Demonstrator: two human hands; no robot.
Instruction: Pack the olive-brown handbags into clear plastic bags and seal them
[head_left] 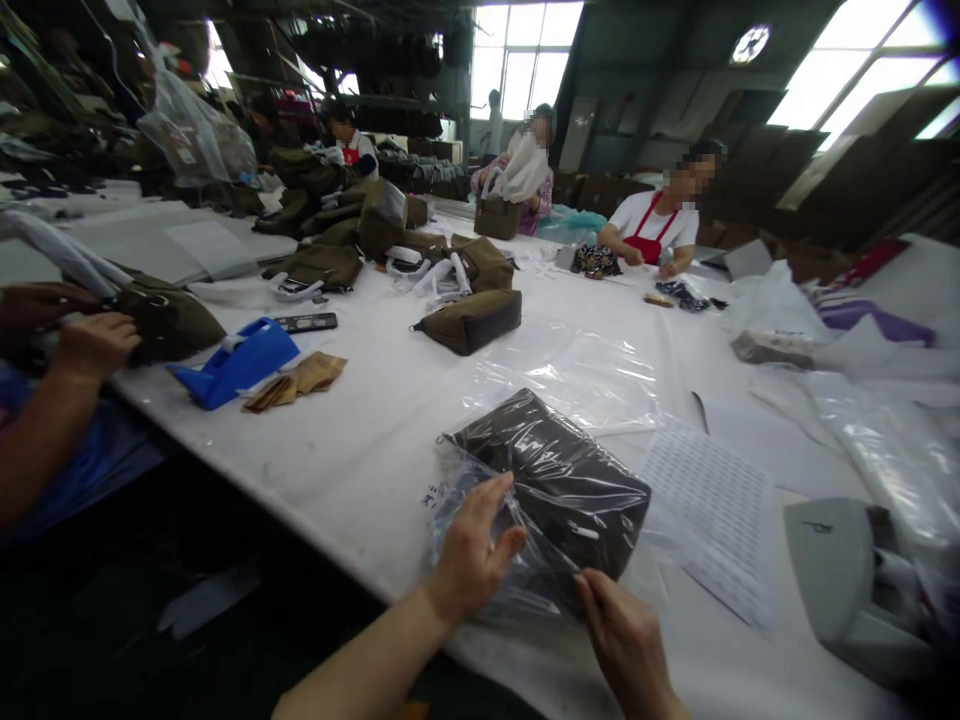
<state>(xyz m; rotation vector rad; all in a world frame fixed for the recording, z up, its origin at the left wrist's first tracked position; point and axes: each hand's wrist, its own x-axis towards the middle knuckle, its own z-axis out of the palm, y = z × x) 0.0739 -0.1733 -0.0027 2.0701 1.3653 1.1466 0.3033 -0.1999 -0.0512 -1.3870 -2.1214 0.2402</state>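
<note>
A dark brown handbag (551, 460) lies flat inside a clear plastic bag (480, 540) near the front edge of the white table. My left hand (472, 550) rests on the loose plastic over the handbag's near left side, its fingers stretched out and the thumb apart. At the near right corner, my right hand (619, 625) pinches the edge of the plastic bag between thumb and fingers. To the right of the handbag lies a sheet of printed labels (716, 515). Another sheet of clear plastic (577, 370) is spread just behind it.
An olive handbag (472, 322) and several more stand farther back. A blue tape dispenser (240, 360) and brown paper pieces (300, 382) lie left. A grey machine (840, 580) stands right. A co-worker's hands (94, 345) hold a bag at left; other people work across the table.
</note>
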